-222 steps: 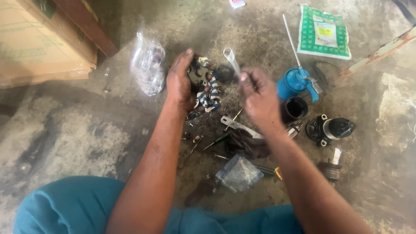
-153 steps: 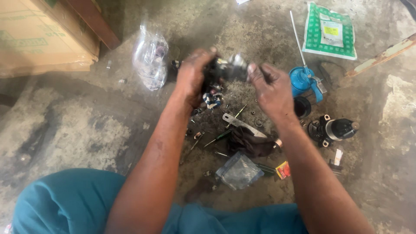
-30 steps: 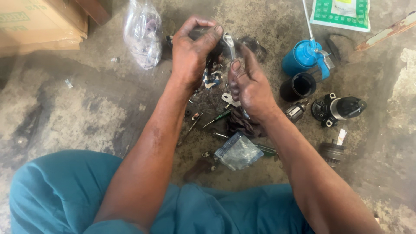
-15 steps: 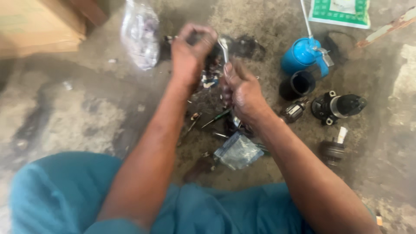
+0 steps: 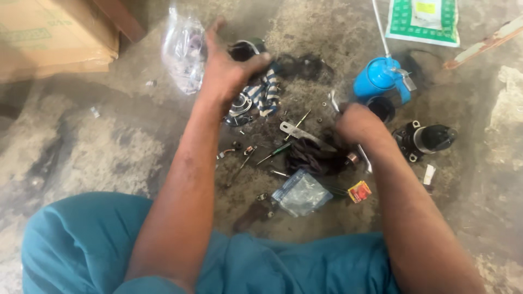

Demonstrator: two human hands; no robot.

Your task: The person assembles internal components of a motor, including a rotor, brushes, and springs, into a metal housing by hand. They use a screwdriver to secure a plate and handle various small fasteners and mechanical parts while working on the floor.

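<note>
Gripping a striped blue-and-white rag [image 5: 266, 92] wrapped round a round metal part [image 5: 239, 106], left hand [image 5: 226, 68] steadies it; beside it, clenched right hand [image 5: 357, 122] presumably fetches a tool next.

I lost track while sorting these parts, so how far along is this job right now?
Done: parts, screws and a screwdriver lie spread out on the concrete floor. In hand: the left hand has a grip on a dark round part above a striped rag; the right hand reaches into a dark cloth. Left: the loose pieces remain unassembled.
</note>
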